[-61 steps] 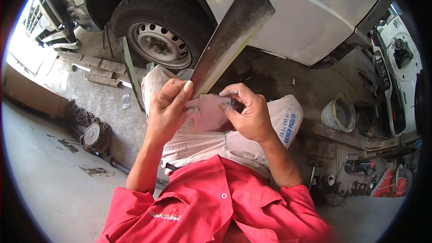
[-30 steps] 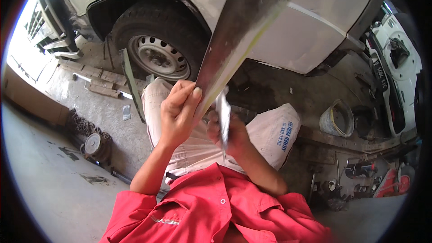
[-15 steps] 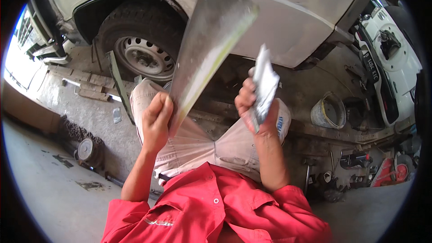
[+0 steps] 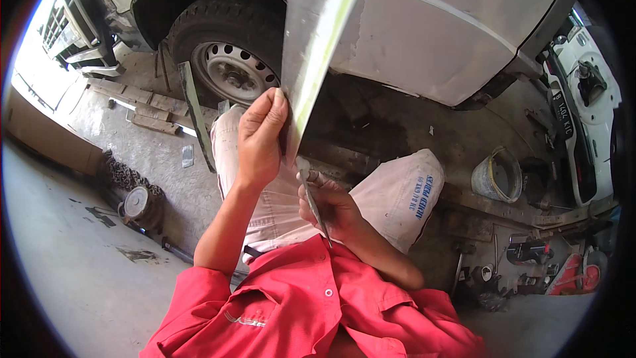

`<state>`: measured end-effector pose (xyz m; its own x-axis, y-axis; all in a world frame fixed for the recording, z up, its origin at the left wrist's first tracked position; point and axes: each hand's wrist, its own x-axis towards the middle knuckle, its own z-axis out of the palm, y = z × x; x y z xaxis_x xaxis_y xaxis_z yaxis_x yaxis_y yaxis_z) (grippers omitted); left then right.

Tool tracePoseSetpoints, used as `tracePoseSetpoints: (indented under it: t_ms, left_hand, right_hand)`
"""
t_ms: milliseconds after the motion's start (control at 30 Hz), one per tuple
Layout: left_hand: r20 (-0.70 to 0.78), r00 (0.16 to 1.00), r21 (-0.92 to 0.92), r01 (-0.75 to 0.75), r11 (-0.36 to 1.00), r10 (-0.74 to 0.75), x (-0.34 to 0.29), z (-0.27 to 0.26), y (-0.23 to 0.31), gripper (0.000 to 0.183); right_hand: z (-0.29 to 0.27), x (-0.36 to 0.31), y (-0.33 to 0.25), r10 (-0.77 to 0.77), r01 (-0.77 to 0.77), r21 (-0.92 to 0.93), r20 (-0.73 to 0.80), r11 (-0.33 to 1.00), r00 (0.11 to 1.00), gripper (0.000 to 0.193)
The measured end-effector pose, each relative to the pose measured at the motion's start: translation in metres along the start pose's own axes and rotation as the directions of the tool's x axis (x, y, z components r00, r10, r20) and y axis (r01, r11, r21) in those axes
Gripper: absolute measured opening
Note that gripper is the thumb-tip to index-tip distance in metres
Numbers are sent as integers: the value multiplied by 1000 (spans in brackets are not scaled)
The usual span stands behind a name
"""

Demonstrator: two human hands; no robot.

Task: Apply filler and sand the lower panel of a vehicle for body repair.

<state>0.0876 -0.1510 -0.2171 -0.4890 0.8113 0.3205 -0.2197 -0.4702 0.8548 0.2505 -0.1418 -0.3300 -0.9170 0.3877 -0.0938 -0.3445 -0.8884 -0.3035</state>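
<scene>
My left hand (image 4: pixel 262 138) is closed on the lower end of a long flat board (image 4: pixel 317 46), grey with a white and yellow-green smear along one side. The board rises from my grip past the top of the picture. Just below its lower end, my right hand (image 4: pixel 334 209) grips a thin, flat grey spreader (image 4: pixel 315 202), turned nearly edge-on. The spreader's upper end is close to the board's bottom corner; whether they touch I cannot tell. My right fingers are partly hidden behind the spreader.
In front stands a pale vehicle with a patched door panel (image 4: pixel 424 40) and a wheel (image 4: pixel 232 73). A narrow strip (image 4: pixel 193 116) leans by my left knee. To the right are a bucket (image 4: pixel 497 176), a white car part (image 4: pixel 593 119) and scattered tools (image 4: pixel 530 252).
My right hand has come down and left with the spreader, which has turned from face-on to edge-on. The board has tilted more upright and shifted right and up with my left hand.
</scene>
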Motion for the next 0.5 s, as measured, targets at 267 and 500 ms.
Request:
tracePoseSetpoints:
  t_ms: [267, 500]
  left_hand:
    - [200, 980, 544, -111, 832, -1, -20, -12, -10, 20]
    - [245, 969, 625, -145, 767, -16, -36, -43, -9, 21]
  right_hand:
    - [41, -8, -82, -315, 275, 168, 302, 947, 900, 44]
    - [49, -41, -171, -533, 546, 89, 397, 833, 748, 40]
